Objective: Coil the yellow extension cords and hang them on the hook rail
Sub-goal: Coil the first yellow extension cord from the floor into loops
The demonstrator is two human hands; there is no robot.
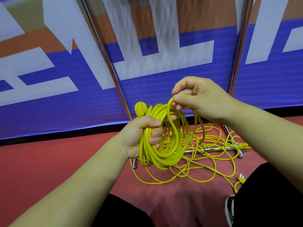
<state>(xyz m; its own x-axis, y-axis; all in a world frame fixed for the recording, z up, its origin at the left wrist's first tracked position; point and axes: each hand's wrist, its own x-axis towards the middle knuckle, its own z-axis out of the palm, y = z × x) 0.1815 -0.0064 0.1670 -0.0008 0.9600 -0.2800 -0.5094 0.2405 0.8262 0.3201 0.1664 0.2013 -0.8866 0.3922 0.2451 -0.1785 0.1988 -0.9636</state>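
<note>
Left hand (139, 135) grips the yellow coil (164, 136); raised right hand (196, 99) pinches one loop

Two hands: left hand (137, 133), right hand (203, 97). One coil of yellow cord (161, 158). One loose tangle of yellow cord (211, 141) on the floor (65, 161); separate cords within it cannot be counted. One yellow socket end (139, 108). One pronged plug (242, 177). Two chrome uprights: left upright (109, 63), right upright (239, 46). One shoe (229, 208).
</note>
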